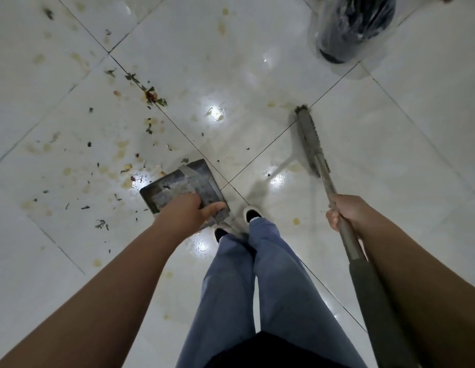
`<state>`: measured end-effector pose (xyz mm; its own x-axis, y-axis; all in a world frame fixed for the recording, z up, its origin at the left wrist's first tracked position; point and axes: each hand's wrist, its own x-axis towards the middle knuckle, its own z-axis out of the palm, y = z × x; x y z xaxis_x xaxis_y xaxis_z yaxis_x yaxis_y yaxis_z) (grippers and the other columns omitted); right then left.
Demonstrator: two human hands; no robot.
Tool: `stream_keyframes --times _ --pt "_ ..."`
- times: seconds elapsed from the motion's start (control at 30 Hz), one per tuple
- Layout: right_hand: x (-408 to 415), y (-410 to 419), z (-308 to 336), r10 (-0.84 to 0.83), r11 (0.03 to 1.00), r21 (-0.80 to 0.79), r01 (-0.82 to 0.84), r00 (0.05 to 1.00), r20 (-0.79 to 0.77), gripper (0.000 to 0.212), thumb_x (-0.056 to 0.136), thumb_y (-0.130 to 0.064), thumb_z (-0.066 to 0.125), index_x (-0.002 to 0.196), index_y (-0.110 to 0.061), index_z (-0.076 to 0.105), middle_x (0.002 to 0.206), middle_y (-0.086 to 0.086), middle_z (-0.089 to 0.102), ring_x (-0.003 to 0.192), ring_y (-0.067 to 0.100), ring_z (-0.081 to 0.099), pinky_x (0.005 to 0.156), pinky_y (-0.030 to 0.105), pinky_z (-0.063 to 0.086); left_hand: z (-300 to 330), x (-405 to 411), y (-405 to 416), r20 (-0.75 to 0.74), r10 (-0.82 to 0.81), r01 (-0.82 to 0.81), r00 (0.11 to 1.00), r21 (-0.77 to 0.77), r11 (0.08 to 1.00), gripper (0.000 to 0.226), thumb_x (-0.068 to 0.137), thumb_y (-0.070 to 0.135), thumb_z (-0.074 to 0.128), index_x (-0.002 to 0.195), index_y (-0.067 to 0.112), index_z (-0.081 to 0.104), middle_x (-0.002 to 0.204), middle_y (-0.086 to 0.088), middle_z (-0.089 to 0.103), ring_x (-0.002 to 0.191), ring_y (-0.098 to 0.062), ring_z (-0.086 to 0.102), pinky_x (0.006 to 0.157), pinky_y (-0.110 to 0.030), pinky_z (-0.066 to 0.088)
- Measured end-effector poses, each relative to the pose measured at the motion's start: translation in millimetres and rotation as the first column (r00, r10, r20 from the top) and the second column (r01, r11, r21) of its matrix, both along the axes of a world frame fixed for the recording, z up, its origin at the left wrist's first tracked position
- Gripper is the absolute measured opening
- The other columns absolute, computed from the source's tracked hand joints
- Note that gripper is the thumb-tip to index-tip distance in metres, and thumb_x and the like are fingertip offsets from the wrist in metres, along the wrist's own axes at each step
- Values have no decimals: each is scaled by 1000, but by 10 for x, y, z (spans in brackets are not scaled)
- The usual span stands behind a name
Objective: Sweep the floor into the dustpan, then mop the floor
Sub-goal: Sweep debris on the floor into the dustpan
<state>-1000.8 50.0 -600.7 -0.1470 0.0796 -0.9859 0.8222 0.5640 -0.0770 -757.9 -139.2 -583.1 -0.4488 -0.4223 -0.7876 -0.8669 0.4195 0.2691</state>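
1. Dustpan [178, 187] lies on the floor [231, 62] just ahead of the person's shoes, left of centre, its open mouth turned up and left toward the debris [151, 98].
2. The left hand [190, 212] reaches down over the pan's near edge; fingers and thumb curl round that rear part, so it is grasping the pan. The pan's handle itself is hidden under the hand.
3. The right hand [342, 211] is clenched round the broom [310, 144] shaft, partway down. The shaft runs from lower right up and left to the head.
4. The broom head rests on the tiles to the right of the pan, well apart from it. Its long axis points away from the person, roughly parallel to the pan's right wall.
5. The scraps and stains are scattered left of and beyond the pan, thickest along the tile seam at upper left. So the broom stands on the wrong side: the pan lies between it and most of the dirt.
6. Judgement: the next stroke calls for carrying the broom across, past the pan's mouth, to the far left, then drawing scraps back toward the mouth. The left hand is nearer the debris and can tilt or shift the pan to meet the stroke.
7. A lined bin [353, 27] stands at upper right, beyond the broom head.
8. Sweeping looks barely under way; mopping is not yet begun.
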Motion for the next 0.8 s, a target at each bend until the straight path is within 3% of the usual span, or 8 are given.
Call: stream_keyframes --times 0.1,0.23,0.27,0.33,0.4,0.57,0.7,0.8 --pt "204 -262 -215 76 997 -10 -76 994 80 35 99 -13 29 65 -11 32 37 3 39 17 7 36 26 6 28 -35 127 -2 44 56 -55 997 -28 998 64 82 63 37 95 8 67 80 -10 68 63 -19 59 58 -29 50" --pt "746 -596 -233 164 980 -155 -124 947 278 35 101 -19 31 66 -13 34 31 -2 38 20 4 37 26 7 30 14 363 -11 135 48 -40 990 -59 997 44 93 44 33 123 25 59 82 -4 62 56 -11 46 44 -20 31" --pt "817 -639 -202 180 975 -180 -129 934 309 35 101 -23 33 68 -12 37 32 -3 41 21 2 39 26 8 31 23 413 -9 143 44 -31 989 -87 996 45 93 45 32 121 26 60 75 -2 57 54 -10 45 43 -20 29" --pt "897 -737 -112 188 964 -244 -102 913 361 37 102 -28 34 69 -11 39 31 -4 42 21 1 39 25 10 33 47 499 5 117 127 -113 985 -123 986 52 85 60 35 92 20 67 62 -2 51 52 -13 47 44 -24 30" --pt "921 -818 -4 205 964 -235 -125 910 359 36 102 -30 33 72 -10 38 30 -2 38 19 3 35 24 8 30 94 560 23 71 267 -253 961 -164 954 55 80 66 39 64 15 52 56 -2 49 52 -16 48 48 -28 34" --pt "743 -785 117 371 928 -105 -358 914 162 34 101 -33 36 74 -13 36 26 0 31 16 8 27 29 4 27 177 854 94 61 431 -419 900 -148 896 60 81 66 41 77 9 58 71 -6 59 65 -20 53 67 -34 49" --pt "696 -881 10 423 905 -22 -424 895 140 37 101 -27 31 68 -11 33 30 1 35 16 7 31 27 4 27 201 1087 187 72 511 -500 856 -134 856 55 82 64 43 64 12 51 58 -1 52 53 -10 48 50 -26 35" --pt "1035 -1079 -194 610 792 -46 -609 786 98 33 99 -13 30 67 -11 35 44 4 41 18 5 36 27 7 29 207 1266 265 17 596 -586 803 -157 795 53 82 62 46 63 13 54 55 -1 54 53 -11 50 49 -23 36"
